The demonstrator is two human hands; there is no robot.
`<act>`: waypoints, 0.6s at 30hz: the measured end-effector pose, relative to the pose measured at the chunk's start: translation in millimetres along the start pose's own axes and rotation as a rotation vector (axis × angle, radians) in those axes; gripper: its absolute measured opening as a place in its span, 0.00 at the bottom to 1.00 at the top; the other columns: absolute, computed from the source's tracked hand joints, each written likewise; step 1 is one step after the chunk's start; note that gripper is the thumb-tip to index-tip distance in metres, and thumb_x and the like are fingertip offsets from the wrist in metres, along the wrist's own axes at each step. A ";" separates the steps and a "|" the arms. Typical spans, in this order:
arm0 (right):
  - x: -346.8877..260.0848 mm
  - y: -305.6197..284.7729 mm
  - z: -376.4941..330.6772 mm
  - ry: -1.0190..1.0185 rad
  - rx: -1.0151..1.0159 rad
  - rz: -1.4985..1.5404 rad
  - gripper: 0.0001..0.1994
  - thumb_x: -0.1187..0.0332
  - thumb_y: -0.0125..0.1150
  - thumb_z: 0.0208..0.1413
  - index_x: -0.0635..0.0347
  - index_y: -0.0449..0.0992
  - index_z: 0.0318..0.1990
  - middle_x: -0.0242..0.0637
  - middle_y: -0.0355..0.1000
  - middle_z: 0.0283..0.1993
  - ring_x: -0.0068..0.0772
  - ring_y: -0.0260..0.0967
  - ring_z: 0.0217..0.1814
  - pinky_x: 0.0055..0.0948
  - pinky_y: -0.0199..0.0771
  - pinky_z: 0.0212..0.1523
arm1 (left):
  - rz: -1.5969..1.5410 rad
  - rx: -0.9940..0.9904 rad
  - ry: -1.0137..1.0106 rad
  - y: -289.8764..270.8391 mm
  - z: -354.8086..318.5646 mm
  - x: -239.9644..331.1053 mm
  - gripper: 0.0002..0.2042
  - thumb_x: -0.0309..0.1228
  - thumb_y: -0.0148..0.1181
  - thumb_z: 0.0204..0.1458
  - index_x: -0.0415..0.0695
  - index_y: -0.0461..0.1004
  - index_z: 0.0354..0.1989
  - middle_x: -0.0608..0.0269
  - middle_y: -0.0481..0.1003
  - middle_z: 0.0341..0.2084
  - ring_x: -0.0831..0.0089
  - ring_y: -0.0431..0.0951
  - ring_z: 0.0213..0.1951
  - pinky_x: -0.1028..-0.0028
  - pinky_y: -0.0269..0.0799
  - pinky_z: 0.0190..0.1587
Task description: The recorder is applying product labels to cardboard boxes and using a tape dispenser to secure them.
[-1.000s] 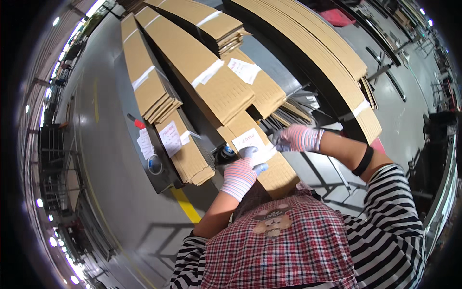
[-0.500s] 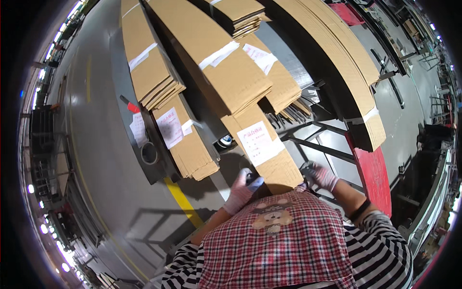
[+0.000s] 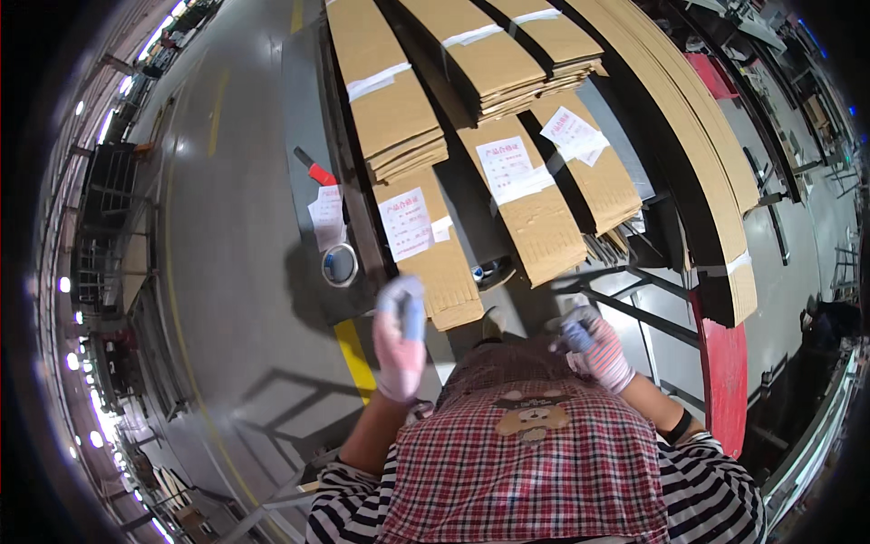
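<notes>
We judge that steadying the labelled cardboard stack (image 3: 548, 231) at the table's (image 3: 304, 113) front edge calls for even support, flush sheets and fingers clear of the label (image 3: 507, 163). Our left hand (image 3: 400, 340), near the left front corner, is too blurred to tell its opening or hold; our right hand (image 3: 594, 344) curls loosely, contents hidden. We make out flat stacks rather than filled containers.
</notes>
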State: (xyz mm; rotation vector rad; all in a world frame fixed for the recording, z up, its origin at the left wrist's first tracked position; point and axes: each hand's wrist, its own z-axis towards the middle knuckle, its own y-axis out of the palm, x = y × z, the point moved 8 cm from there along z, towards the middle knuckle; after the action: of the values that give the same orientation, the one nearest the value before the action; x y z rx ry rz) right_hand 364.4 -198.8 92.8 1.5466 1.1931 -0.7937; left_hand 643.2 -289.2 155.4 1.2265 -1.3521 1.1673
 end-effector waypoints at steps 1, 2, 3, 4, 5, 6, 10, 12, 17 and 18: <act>-16.2 26.3 -1.0 -0.106 -0.093 -0.454 0.09 0.65 0.50 0.64 0.60 0.67 0.46 0.43 0.74 0.36 0.34 0.75 0.33 0.30 0.75 0.35 | 0.068 0.089 0.061 -19.2 14.5 5.6 0.19 0.27 0.49 0.61 0.37 0.59 0.60 0.59 0.67 0.52 0.74 0.68 0.52 0.74 0.61 0.58; -40.2 57.1 8.3 -0.136 -0.096 -0.605 0.09 0.67 0.50 0.63 0.61 0.67 0.46 0.46 0.73 0.37 0.39 0.74 0.34 0.33 0.74 0.36 | -0.018 0.088 0.040 -28.8 25.1 -2.7 0.20 0.28 0.49 0.61 0.37 0.58 0.61 0.59 0.67 0.53 0.75 0.66 0.54 0.75 0.58 0.59; -59.4 89.5 24.5 -0.171 -0.100 -0.759 0.08 0.68 0.50 0.62 0.62 0.68 0.45 0.49 0.73 0.38 0.45 0.74 0.36 0.35 0.73 0.37 | -0.106 0.088 0.022 -35.4 34.9 -16.4 0.21 0.28 0.49 0.61 0.36 0.57 0.62 0.58 0.67 0.54 0.75 0.64 0.56 0.76 0.56 0.61; -59.5 109.8 41.1 -0.225 -0.072 -0.697 0.08 0.69 0.50 0.62 0.62 0.68 0.44 0.52 0.72 0.38 0.50 0.72 0.37 0.37 0.73 0.38 | -0.162 0.150 -0.024 -40.6 43.5 -38.3 0.24 0.32 0.50 0.61 0.37 0.55 0.64 0.58 0.65 0.57 0.75 0.60 0.59 0.76 0.53 0.62; -52.3 117.4 59.9 -0.279 -0.027 -0.636 0.07 0.70 0.50 0.61 0.63 0.68 0.42 0.54 0.70 0.37 0.55 0.70 0.39 0.38 0.72 0.39 | -0.177 0.139 -0.022 -34.2 51.1 -38.9 0.24 0.32 0.50 0.61 0.37 0.55 0.64 0.58 0.65 0.57 0.75 0.60 0.59 0.76 0.53 0.62; -35.3 121.9 79.5 -0.283 0.000 -0.677 0.07 0.69 0.50 0.62 0.63 0.68 0.41 0.52 0.70 0.36 0.54 0.69 0.38 0.37 0.72 0.39 | -0.232 0.104 -0.103 -27.6 55.0 -43.6 0.26 0.33 0.51 0.61 0.37 0.54 0.64 0.58 0.63 0.58 0.74 0.60 0.60 0.75 0.53 0.62; -2.5 103.4 82.6 -0.166 0.083 -0.455 0.09 0.64 0.50 0.63 0.61 0.68 0.39 0.47 0.67 0.31 0.44 0.69 0.34 0.35 0.71 0.39 | -0.200 -0.019 -0.153 -20.5 28.6 -52.5 0.27 0.38 0.52 0.60 0.38 0.55 0.64 0.55 0.62 0.58 0.70 0.61 0.58 0.73 0.54 0.62; -9.3 87.3 56.1 -0.101 0.048 -0.633 0.09 0.64 0.50 0.64 0.60 0.67 0.41 0.47 0.68 0.32 0.45 0.69 0.35 0.34 0.70 0.39 | -0.044 -0.019 -0.103 -8.7 12.9 -65.0 0.26 0.38 0.52 0.60 0.39 0.56 0.62 0.53 0.64 0.55 0.69 0.63 0.56 0.72 0.56 0.60; 43.5 26.6 -23.3 0.175 0.085 -0.041 0.05 0.68 0.49 0.64 0.59 0.69 0.41 0.33 0.69 0.31 0.28 0.66 0.34 0.28 0.69 0.36 | -0.224 -0.054 -0.083 27.5 -75.1 -73.1 0.19 0.31 0.56 0.59 0.40 0.60 0.55 0.64 0.68 0.48 0.78 0.66 0.49 0.75 0.63 0.52; 69.3 19.0 -39.5 0.408 0.157 0.406 0.04 0.69 0.50 0.63 0.58 0.70 0.40 0.30 0.69 0.31 0.23 0.63 0.33 0.27 0.68 0.34 | -0.290 -0.031 -0.250 28.5 -85.7 -88.8 0.18 0.30 0.57 0.58 0.41 0.61 0.53 0.64 0.69 0.45 0.78 0.67 0.46 0.76 0.65 0.49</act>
State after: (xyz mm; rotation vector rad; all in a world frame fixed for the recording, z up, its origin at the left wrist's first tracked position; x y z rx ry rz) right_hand 400.6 -140.6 47.9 2.0651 1.0590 -0.3147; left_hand 623.7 -193.4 75.0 1.5270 -1.3116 0.8070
